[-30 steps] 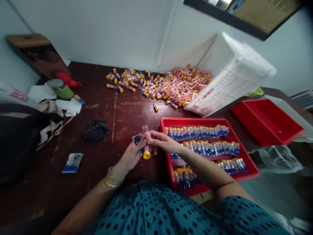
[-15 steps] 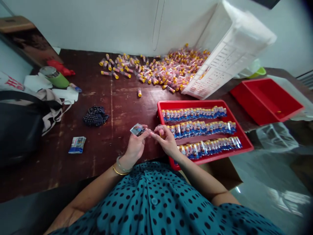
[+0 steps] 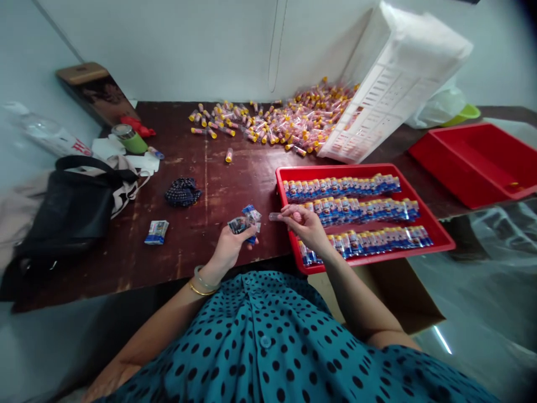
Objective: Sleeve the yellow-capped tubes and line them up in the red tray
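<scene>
My left hand (image 3: 229, 245) is closed on several small printed packets (image 3: 238, 225), blue and silver, that fan out above the thumb. My right hand (image 3: 309, 228) pinches a small clear tube (image 3: 274, 216), its end pointing left toward the packets with a gap between them. Something pink shows among the right fingers. Just right of that hand lies a shallow red tray (image 3: 445, 245) with three rows of yellow-capped tubes in blue packets (image 3: 364, 244). A small stack of similar packets (image 3: 156, 232) rests on the table to the left.
Loose yellow-capped pink tubes (image 3: 302, 115) are heaped at the back, against a tilted white crate (image 3: 390, 89). One tube (image 3: 229, 155) lies apart. A dark cloth bundle (image 3: 183, 192), black bag (image 3: 79, 207) and green cup (image 3: 133, 142) are leftward; a red bin (image 3: 474, 162) stands right.
My hands have moved apart, the right one shifting right with the clear tube now sticking out. The packets in my left hand are more fanned out. The view has shifted too.
</scene>
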`<state>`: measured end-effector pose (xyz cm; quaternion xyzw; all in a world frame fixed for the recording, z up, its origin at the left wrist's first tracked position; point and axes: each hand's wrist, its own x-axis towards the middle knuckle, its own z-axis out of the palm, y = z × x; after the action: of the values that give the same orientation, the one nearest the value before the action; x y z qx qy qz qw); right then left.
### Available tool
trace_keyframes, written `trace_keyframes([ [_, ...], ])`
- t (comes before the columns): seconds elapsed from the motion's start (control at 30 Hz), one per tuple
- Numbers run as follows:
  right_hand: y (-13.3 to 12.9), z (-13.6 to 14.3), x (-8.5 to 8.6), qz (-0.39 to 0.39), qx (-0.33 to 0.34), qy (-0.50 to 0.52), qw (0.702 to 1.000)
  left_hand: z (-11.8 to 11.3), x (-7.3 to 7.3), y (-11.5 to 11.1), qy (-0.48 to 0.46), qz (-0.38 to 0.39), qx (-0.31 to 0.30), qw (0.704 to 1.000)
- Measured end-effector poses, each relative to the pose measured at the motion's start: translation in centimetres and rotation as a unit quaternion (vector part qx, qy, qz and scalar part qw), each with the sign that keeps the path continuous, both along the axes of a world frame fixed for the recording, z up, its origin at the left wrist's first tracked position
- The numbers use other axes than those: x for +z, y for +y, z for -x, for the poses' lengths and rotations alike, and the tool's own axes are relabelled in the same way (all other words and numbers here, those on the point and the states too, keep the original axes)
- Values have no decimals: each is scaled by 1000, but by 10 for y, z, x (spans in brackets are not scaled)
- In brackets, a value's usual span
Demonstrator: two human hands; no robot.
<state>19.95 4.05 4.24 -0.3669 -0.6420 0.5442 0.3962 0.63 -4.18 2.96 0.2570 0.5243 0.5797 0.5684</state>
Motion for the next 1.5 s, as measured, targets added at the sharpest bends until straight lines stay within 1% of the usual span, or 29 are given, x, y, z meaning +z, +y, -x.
trace_keyframes([
  [0.07,-6,4,2,-56,39,-19,997,-7,1,-5,14,-1,10,1000],
  [0.13,-13,10,3,-95,78,-38,992,-12,3,-10,31,-18,23,999],
  [0.23,-20,19,4,-112,112,-38,987,-15,6,-18,47,-49,37,997],
  [0.3,-22,21,4,-107,110,-31,988,-13,6,-23,48,-41,9,998],
  [0.37,-21,21,4,-99,97,-30,990,-9,3,-26,49,-18,-38,998],
  [0.43,-19,18,4,-86,97,-30,991,-6,-1,-26,55,-5,-68,996],
  [0.53,-13,10,5,-25,90,-5,996,-3,-8,-21,72,-5,-73,995],
  [0.6,-5,2,6,32,57,28,997,-1,-11,-15,82,-4,-72,994],
  [0.67,4,-8,7,71,20,53,996,1,-13,-9,84,2,-69,994],
  [0.73,14,-18,8,87,-4,60,994,2,-13,-2,84,6,-74,994],
  [0.83,24,-28,10,106,-12,58,993,1,-11,9,97,-4,-100,990],
  [0.97,33,-33,13,130,-5,81,988,-6,-8,21,104,-23,-133,985],
  [1.1,39,-35,18,139,16,88,986,-10,-6,31,96,-27,-148,984],
  [1.2,41,-37,20,117,15,55,992,-12,-7,36,93,-38,-173,980],
  [1.3,38,-41,20,59,21,10,998,-19,-7,39,69,-32,-196,978],
  [1.37,35,-45,19,16,29,-18,999,-28,-6,38,41,-1,-197,980],
  [1.43,30,-48,17,-25,24,-40,999,-38,-5,36,8,44,-204,978],
  [1.5,26,-53,14,-51,8,-55,997,-46,-3,34,-22,82,-233,969],
])
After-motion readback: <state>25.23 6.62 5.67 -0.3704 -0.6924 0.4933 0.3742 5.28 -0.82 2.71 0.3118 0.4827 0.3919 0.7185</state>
